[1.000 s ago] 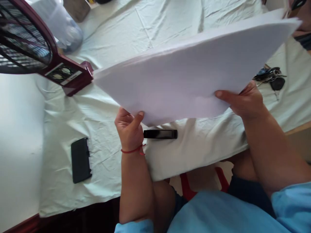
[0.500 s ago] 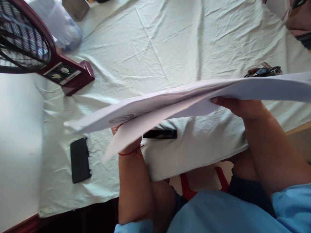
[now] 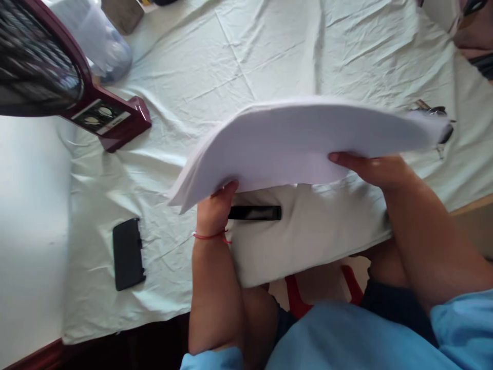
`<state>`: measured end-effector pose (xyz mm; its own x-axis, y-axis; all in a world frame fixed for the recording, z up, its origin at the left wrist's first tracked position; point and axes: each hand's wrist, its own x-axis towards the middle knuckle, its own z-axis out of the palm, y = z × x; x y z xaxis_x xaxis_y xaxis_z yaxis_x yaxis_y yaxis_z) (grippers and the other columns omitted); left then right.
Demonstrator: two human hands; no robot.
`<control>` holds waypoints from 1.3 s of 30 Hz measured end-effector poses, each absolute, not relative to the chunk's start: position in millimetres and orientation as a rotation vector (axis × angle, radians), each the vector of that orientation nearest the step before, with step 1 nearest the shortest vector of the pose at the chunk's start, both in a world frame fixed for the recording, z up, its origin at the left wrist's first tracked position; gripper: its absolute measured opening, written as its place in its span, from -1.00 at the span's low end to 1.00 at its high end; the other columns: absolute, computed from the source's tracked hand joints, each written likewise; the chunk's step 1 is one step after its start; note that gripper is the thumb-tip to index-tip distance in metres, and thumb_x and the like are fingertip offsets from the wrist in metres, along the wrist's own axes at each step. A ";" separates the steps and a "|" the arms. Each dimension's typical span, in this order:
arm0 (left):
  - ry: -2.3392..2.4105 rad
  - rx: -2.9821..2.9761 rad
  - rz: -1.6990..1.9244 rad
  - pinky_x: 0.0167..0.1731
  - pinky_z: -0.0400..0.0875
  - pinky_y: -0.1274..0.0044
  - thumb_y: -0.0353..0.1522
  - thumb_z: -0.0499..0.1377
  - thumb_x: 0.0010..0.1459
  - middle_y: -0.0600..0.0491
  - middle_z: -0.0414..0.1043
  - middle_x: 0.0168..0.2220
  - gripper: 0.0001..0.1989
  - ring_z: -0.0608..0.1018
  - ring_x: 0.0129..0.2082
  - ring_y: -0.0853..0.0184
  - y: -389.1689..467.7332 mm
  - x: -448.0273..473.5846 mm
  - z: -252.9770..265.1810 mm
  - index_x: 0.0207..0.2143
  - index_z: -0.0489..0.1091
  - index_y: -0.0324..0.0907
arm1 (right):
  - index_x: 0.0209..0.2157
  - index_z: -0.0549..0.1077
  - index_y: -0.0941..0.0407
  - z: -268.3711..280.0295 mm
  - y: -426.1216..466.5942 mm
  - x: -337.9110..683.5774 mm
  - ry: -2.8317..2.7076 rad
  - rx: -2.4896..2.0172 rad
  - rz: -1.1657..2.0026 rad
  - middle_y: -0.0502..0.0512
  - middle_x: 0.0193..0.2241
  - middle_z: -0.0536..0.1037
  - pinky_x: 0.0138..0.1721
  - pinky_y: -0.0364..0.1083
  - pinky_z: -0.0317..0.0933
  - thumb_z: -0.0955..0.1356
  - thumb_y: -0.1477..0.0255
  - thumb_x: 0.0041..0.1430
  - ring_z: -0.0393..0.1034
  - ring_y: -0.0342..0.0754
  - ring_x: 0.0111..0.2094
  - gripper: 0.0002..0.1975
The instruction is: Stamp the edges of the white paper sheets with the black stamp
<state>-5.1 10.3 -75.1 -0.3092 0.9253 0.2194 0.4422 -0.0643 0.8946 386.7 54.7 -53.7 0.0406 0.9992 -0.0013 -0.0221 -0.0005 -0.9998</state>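
A stack of white paper sheets [image 3: 285, 139] is held up over the table, bowed upward in the middle. My left hand [image 3: 217, 203] grips its near left edge, thumb on top and fingers hidden beneath. Farther right, my right hand [image 3: 373, 167] clasps the near edge in the same way, its thumb lying on the paper. No marks show on the side that faces me. Partly behind my left hand, a flat black object [image 3: 256, 213] lies on the cloth.
A pale cloth [image 3: 246, 67] covers the table. To the left are a black phone case [image 3: 128, 254] and a maroon mosquito racket [image 3: 123, 121]. Behind the racket stands a translucent plastic container [image 3: 103, 46]. Keys and small items [image 3: 447, 131] lie at right, partly under the paper.
The loose sheet that hung over my left hand now lies with the stack. My left thumb has come into view on top, and the paper's left end has moved right.
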 end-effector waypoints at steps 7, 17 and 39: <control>1.501 1.266 1.317 -0.24 0.65 0.41 0.33 0.51 0.29 -0.01 0.52 -0.40 -0.31 0.66 -0.24 0.13 8.5 19.1 -42.7 -0.37 0.54 -0.09 | -0.12 0.70 0.03 -45.9 57.2 372.0 -0.945 -1.076 1.179 0.11 0.06 0.83 0.42 0.14 0.58 0.83 0.23 -0.12 0.72 0.15 0.19 -0.43; 1.464 1.197 1.226 -0.65 0.27 0.52 0.46 0.44 0.23 0.06 0.38 -0.61 -0.16 0.36 -0.63 0.38 5.1 29.5 -30.6 -0.50 0.45 -0.09 | -0.12 0.73 0.06 -46.4 59.9 373.4 -0.865 -1.125 1.212 0.17 0.05 0.85 0.33 0.19 0.67 0.87 0.19 -0.16 0.77 0.20 0.13 -0.39; 1.381 1.182 1.236 -0.61 0.20 0.55 0.36 0.59 0.14 0.16 0.20 -0.55 -0.20 0.17 -0.56 0.44 1.2 29.2 -26.1 -0.50 0.42 -0.11 | -0.09 0.75 0.09 -46.1 62.1 378.0 -0.860 -1.139 1.207 0.24 0.09 0.83 0.32 0.17 0.66 0.89 0.18 -0.26 0.76 0.24 0.16 -0.30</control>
<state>29.2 1.2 -26.1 -0.1285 0.9913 -0.0283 0.0813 0.0390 0.9959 378.0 62.1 -46.1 0.1864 0.9800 -0.0693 -0.2546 -0.0199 -0.9669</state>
